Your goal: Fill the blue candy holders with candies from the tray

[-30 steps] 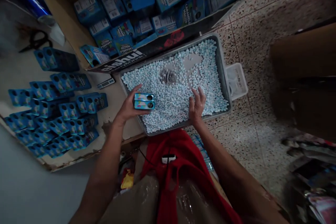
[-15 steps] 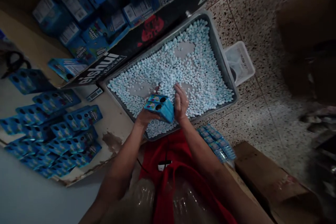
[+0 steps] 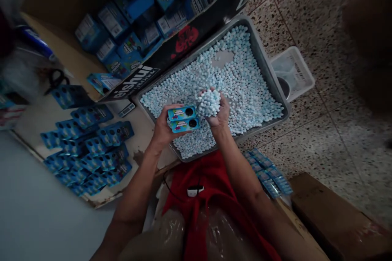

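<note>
My left hand (image 3: 163, 127) is closed around two blue candy boxes (image 3: 183, 119) held side by side, their tops with dark round holes facing up. Close to their right, my right hand (image 3: 221, 115) is cupped palm up and carries a heaped handful of pale blue and white candies (image 3: 209, 102). Both hands are over a grey metal tray (image 3: 283, 108) spread with the same small candies. Bare patches of the tray's bottom show among them. The fingers of my right hand are partly covered by the heap.
A large cardboard box (image 3: 165, 55) full of blue boxes stands behind the tray. Rows of blue candy boxes (image 3: 92, 153), a small digital scale (image 3: 126, 109) and black scissors (image 3: 57, 79) are on the table at left. Right of the tray sits a clear plastic container (image 3: 301, 75); wrapped packs (image 3: 269, 173) lie nearer me.
My right hand has scooped up candies and turned palm up with them. My left hand has tilted the two boxes so their tops face me more. The camera view has shifted left.
</note>
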Tool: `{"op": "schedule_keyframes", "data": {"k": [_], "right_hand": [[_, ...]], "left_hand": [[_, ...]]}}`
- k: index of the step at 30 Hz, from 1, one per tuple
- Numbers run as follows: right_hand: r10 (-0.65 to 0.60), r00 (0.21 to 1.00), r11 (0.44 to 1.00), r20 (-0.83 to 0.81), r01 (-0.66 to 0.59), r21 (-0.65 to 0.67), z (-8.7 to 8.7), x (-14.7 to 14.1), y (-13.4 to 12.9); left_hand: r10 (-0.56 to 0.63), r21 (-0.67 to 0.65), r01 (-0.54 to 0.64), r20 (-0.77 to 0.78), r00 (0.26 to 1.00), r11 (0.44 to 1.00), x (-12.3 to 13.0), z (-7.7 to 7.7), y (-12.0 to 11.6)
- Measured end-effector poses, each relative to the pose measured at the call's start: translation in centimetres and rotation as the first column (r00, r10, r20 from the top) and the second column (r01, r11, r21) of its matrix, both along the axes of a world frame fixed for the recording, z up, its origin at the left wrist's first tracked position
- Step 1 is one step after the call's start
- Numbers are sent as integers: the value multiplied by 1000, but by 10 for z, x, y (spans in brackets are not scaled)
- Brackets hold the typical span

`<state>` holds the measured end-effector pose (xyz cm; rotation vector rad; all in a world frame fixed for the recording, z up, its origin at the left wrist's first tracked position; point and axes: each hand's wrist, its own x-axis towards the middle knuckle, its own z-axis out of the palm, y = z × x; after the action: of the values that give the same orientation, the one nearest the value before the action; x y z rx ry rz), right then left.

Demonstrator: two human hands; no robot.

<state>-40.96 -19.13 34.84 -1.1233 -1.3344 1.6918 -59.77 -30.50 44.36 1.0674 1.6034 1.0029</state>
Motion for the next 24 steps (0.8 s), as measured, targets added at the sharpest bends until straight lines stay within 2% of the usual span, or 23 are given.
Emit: {"op": "schedule_keyframes", "data": {"k": [4, 7, 10, 14, 16, 18, 21, 24], "right_hand": [[-6, 993, 991, -117, -10, -133, 44, 2, 2], [-7, 988, 994, -156, -9, -106, 80, -5, -4], [-44, 988, 997, -147, 35, -66, 103, -15, -8], [-35, 978, 999, -204, 29, -36, 115, -21, -9], [30, 987, 999, -160, -24, 35, 116, -22, -8], [76, 993, 992, -87, -66, 110, 116, -23, -7], [85, 995, 986, -59, -75, 151, 117, -25, -5], [60, 989, 989, -132, -41, 140, 121, -28, -2]], "left_hand": [[28, 33, -19, -288, 957, 999, 1, -16, -6], [105, 123, -65, -350, 931, 990, 11, -24, -2], [217, 192, -155, -368, 904, 969, 17, -26, -1], [215, 151, -175, -316, 924, 973, 18, -26, -9], [218, 114, -193, -282, 934, 975, 17, -26, -13], [178, 90, -160, -258, 949, 983, 17, -28, -16], [185, 117, -162, -218, 958, 980, 17, -30, -16], [197, 180, -165, -173, 965, 970, 16, -32, -12]]}}
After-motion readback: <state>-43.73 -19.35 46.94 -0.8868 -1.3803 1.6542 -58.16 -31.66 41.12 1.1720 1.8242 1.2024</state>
